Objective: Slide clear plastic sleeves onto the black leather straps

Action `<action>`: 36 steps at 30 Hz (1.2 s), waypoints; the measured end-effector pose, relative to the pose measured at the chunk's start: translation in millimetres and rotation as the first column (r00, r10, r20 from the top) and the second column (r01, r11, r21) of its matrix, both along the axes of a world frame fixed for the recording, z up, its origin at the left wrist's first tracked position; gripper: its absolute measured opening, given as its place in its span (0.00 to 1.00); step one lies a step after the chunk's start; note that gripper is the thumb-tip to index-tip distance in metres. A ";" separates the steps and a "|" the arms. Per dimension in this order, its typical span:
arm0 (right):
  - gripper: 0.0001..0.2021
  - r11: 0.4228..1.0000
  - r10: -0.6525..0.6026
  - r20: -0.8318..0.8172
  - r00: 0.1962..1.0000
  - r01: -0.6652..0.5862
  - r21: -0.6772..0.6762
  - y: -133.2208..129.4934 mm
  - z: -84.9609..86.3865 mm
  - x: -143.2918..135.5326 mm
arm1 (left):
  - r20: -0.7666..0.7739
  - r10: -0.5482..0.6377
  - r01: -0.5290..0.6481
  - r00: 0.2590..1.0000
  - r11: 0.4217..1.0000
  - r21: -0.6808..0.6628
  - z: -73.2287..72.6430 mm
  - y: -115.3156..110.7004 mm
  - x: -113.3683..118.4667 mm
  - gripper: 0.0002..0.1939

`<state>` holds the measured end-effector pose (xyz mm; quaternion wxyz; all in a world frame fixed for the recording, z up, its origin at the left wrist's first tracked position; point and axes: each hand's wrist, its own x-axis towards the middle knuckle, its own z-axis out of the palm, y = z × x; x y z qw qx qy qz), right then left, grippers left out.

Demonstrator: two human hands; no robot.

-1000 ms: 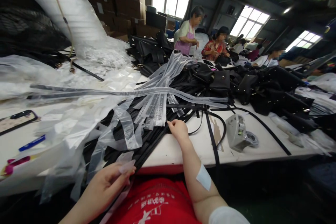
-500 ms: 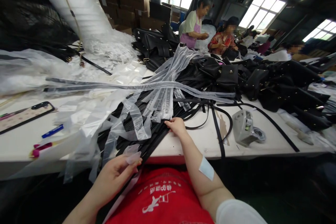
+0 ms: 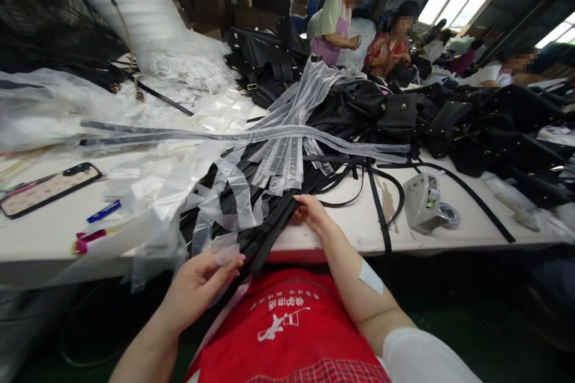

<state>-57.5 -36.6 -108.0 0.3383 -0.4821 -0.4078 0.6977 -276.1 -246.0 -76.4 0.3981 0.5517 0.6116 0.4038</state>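
A pile of flat black straps [image 3: 287, 206] lies across the table, with its near ends sticking out past the front edge. My right hand [image 3: 312, 215] is closed at the right side of this pile, its fingertips pinching a black strap. Near the strap ends, my left hand [image 3: 197, 287] is closed in a pinch on a small piece of translucent plastic film [image 3: 226, 250]. Long clear plastic sleeves [image 3: 283, 161] rest crossed on top of the straps, some with black strips inside. A loose curl of clear film [image 3: 242, 191] lies just beyond my left hand.
A tape dispenser [image 3: 422, 203] stands at right beside a black strap [image 3: 381, 215] hanging over the edge. At left lie a phone [image 3: 54, 188], a blue cutter [image 3: 104, 211] and pink-handled snips [image 3: 88, 240]. Black bags [image 3: 399, 114] are heaped behind; co-workers [image 3: 336, 30] work beyond.
My view has tipped slightly downward and turned left. My right hand has come a little nearer the table's front edge, and the black strap ends show more between my hands.
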 end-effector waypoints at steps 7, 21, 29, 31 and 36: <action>0.14 1.000 0.028 -0.060 0.998 -0.027 0.008 -7.6 -2.9 1.3 | -0.114 -0.090 0.093 0.989 0.995 0.021 11.9 2.8 5.6 0.15; 0.25 0.961 0.128 -0.040 0.991 -0.113 0.253 -27.5 24.0 -9.8 | 0.230 -0.346 0.363 0.910 0.931 -0.032 4.9 10.8 36.2 0.18; 0.26 0.903 0.334 -0.040 0.942 -0.308 0.300 -52.1 40.1 -23.4 | 0.116 -0.285 0.274 0.952 0.957 0.100 8.2 1.8 22.9 0.15; 0.25 0.851 0.447 -0.032 0.894 -0.414 0.322 -62.3 47.5 -26.5 | 0.195 -0.374 0.364 0.907 0.927 0.085 15.6 -1.3 24.8 0.17; 0.18 0.665 0.701 0.072 0.710 -0.686 0.296 -84.3 54.5 -35.0 | 0.176 -0.276 0.275 0.945 0.961 0.031 32.0 -4.0 27.2 0.18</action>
